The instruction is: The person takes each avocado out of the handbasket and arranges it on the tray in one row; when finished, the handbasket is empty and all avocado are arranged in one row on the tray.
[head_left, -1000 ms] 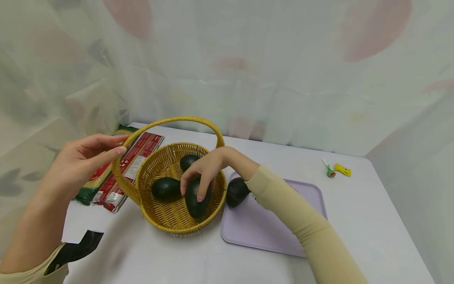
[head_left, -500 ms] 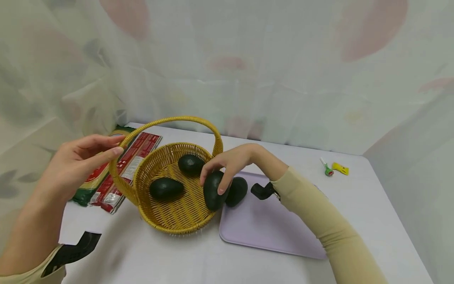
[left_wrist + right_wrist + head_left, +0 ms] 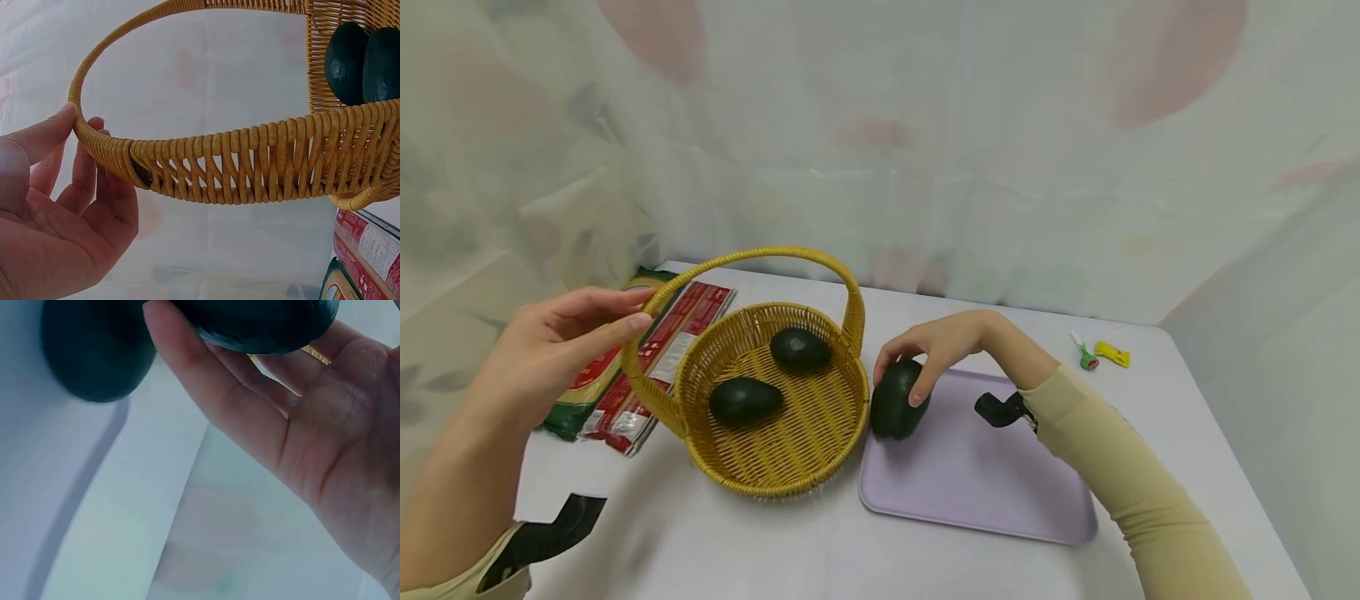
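My left hand (image 3: 553, 350) pinches the handle (image 3: 760, 252) of a yellow wicker basket (image 3: 820, 408) between thumb and fingers. Inside the basket lie two dark green avocados, one nearer the left side (image 3: 745, 401) and one towards the back (image 3: 800, 348). Over the left end of a lilac tray (image 3: 977, 483), my right hand (image 3: 951, 343) grips another avocado (image 3: 897, 390) from above, fingers and thumb around it. The right wrist view shows a further avocado (image 3: 97, 350) resting on the tray beside the held one; from the head it is mostly hidden behind it.
Red and green printed food packets (image 3: 662, 358) lie on the white table behind and left of the basket. A lollipop (image 3: 1086, 358) and a yellow-wrapped sweet (image 3: 1112, 354) lie at the far right. Patterned curtains hang behind the table and at its sides.
My right hand has lifted an avocado out of the basket and carried it right, over the rim, to the tray. The left hand keeps its pinch on the handle.
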Demonstrator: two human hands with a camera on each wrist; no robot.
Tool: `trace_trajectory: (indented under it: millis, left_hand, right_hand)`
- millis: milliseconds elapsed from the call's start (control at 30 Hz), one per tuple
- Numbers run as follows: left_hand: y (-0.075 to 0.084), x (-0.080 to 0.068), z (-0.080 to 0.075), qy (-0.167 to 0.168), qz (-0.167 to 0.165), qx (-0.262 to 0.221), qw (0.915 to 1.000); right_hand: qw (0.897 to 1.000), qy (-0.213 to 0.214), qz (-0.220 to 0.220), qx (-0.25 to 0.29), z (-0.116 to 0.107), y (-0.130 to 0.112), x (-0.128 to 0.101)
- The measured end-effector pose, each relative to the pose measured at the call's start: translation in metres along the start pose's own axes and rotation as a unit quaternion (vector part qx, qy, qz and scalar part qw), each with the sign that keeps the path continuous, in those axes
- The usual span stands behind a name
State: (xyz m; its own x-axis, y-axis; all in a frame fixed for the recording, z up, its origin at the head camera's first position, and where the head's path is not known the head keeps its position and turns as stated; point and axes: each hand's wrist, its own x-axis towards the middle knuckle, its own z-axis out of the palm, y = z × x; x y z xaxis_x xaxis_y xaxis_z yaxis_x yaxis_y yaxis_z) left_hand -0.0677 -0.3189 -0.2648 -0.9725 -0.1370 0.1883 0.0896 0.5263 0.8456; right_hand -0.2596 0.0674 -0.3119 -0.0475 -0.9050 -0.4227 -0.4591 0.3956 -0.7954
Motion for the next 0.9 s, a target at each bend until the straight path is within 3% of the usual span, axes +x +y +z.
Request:
trace_trajectory:
  millis: [467, 900]
  left_hand:
    - [-0.001, 0.0, -0.001, 0.008, 0.002, -0.002, 1.0]
    - [0.0, 0.002, -0.001, -0.003, -0.003, -0.001, 1.0]
  right_hand:
    - [0.997, 0.051, 0.038, 0.051, 0.019, 0.043, -0.03]
    - [0.986, 0.112, 0.071, 0.097, 0.034, 0.076, -0.04]
